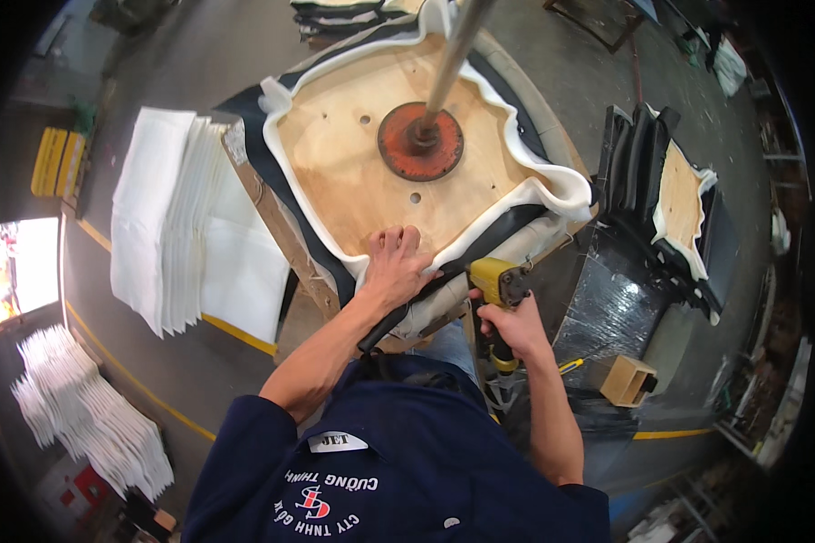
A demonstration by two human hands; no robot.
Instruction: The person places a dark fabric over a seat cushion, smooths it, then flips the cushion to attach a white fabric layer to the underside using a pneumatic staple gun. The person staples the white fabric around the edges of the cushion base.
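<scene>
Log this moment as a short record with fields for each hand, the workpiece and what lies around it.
left hand: pressing the white foam edge and black cover down on the near rim of the plywood seat board
right hand: gripping a yellow staple gun, its nose at that same edge
clamp: rusty round plate on a metal pole, pressed on the board's middle
left side: stack of white sheets
right side: another padded seat, small wooden box

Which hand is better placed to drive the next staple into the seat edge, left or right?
Right, most likely. The right hand grips the yellow staple gun, its nose beside the folded white cover. The left hand is pressed flat on the plywood seat board's edge, pinning the cover down.
</scene>
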